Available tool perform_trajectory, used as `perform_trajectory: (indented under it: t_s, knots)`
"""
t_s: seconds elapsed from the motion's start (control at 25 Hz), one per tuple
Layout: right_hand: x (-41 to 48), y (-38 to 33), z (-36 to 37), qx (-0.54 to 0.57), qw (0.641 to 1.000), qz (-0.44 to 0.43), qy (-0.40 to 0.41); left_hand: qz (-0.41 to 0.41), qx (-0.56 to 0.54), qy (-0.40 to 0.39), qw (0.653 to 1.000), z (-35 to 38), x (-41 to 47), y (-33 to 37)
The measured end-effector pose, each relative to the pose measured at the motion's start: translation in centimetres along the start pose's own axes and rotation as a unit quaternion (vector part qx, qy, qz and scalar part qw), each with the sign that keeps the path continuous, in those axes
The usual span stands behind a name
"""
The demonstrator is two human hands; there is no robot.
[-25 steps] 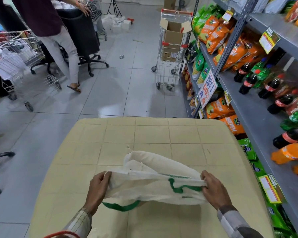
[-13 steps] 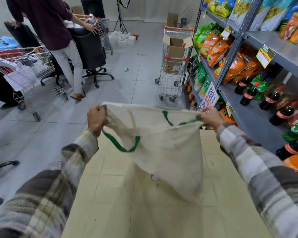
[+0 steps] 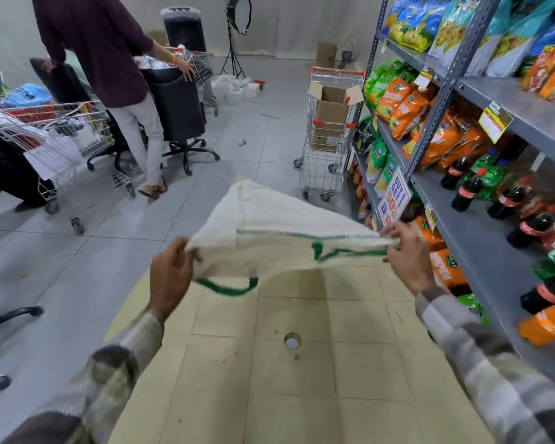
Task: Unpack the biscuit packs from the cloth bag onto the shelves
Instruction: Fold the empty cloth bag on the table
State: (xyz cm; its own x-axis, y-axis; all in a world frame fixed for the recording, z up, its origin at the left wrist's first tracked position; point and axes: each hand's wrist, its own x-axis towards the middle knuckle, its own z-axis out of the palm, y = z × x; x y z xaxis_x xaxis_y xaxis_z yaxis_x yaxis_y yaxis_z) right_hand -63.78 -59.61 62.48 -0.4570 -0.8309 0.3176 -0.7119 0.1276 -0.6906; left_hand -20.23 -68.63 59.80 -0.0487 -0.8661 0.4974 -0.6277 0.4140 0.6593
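A cream cloth bag point(image 3: 269, 238) with green handles is stretched between my two hands above the beige table point(image 3: 302, 379). My left hand point(image 3: 169, 277) grips its left edge and my right hand point(image 3: 404, 254) grips its right edge. The bag looks flat and limp, and its far corner flips upward away from me. I see no biscuit packs in it or on the table. The grey metal shelves point(image 3: 481, 238) run along my right, stocked with snack bags and drink bottles.
A small shopping trolley point(image 3: 329, 139) with an open cardboard box stands by the shelf end ahead. On the left, a person point(image 3: 109, 75) stands among office chairs and another trolley point(image 3: 55, 136). The table has a small round hole point(image 3: 292, 341).
I lifted the bag off the table with both hands. It hung down half a second ago; now its body has swung up and away from me, pulled flatter between my hands.
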Motion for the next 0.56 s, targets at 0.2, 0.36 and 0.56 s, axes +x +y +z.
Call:
perform_trajectory:
  t_s: [0.2,0.36,0.56]
  knots:
    - [-10.2,8.4,5.3,0.017,0.991,0.124,-0.048,-0.069,0.106,-0.257,0.958,2.1,-12.8,-8.0]
    - [-17.5,13.6,7.8,0.084,0.96,0.25,-0.092,-0.186,0.124,-0.418,0.88,3.0,-21.9,-12.1]
    - [-23.4,13.9,9.3,0.211,0.89,0.405,-0.002,-0.231,0.22,-0.42,0.849,5.1,-28.6,-12.1]
